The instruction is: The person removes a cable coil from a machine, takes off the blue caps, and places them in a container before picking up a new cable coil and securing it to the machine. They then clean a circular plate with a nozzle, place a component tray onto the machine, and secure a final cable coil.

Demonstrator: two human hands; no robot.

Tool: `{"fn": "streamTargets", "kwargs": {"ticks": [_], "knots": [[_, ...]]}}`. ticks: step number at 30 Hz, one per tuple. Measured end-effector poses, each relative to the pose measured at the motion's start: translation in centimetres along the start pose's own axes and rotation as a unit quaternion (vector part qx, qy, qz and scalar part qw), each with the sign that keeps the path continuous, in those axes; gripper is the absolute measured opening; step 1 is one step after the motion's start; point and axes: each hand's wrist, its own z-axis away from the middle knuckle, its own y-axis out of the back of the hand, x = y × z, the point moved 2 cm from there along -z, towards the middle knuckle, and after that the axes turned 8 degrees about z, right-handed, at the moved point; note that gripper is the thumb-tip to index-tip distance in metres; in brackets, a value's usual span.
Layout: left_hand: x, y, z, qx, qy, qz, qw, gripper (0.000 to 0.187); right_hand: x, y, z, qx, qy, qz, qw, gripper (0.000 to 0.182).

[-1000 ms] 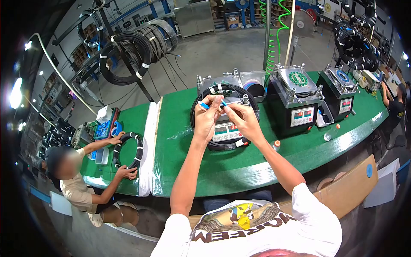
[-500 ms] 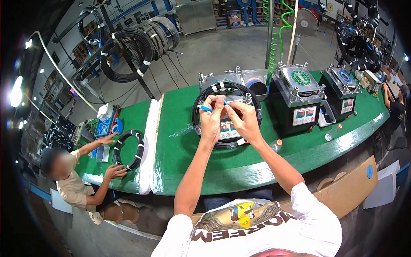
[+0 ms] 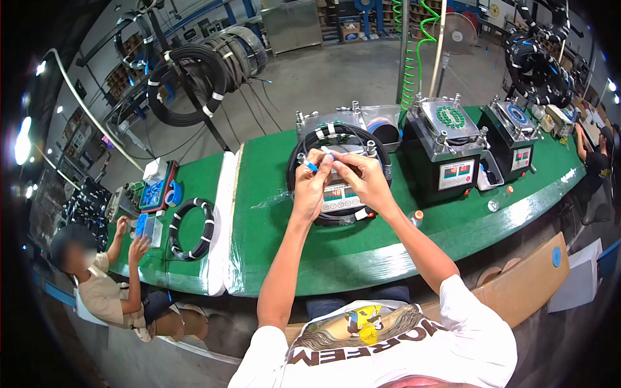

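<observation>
Both my hands meet above a machine with a red-lit display point(image 3: 334, 194), over a black cable coil point(image 3: 384, 169) that lies around it. My left hand point(image 3: 313, 187) is closed on a small blue piece point(image 3: 311, 167), which shows beside its fingers. Touching it at the fingertips, my right hand point(image 3: 363, 181) has its fingers pinched together. What lies between the right fingertips is too small to make out; a bit of blue and white shows there.
At the left, a co-worker point(image 3: 97, 278) sits by a black coil point(image 3: 191, 229), a blue parts tray point(image 3: 154, 194) and a clear bin point(image 3: 153, 229). Two more machines point(image 3: 458, 174) point(image 3: 519, 155) stand right. An orange-capped bottle point(image 3: 418, 216) is near my right forearm. Another person point(image 3: 598, 158) is far right.
My hands have moved slightly down and left, and the fingertips are closer together. The co-worker's hands have left the black coil and are now raised near the clear bin.
</observation>
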Motion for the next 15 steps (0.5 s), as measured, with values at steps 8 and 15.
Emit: {"fn": "streamTargets", "kwargs": {"ticks": [8, 15], "knots": [[-0.4, 0.2, 0.4, -0.022, 0.039, -0.051, 0.998, 0.021, 2.6, 11.8, 3.1, 0.128, 0.018, 0.187, 0.974, 0.02], [-2.7, 1.4, 0.7, -0.004, 0.052, -0.099, 0.994, 0.033, 11.8, 30.8, 8.8, 0.34, -0.086, 0.212, 0.912, 0.022]]}}
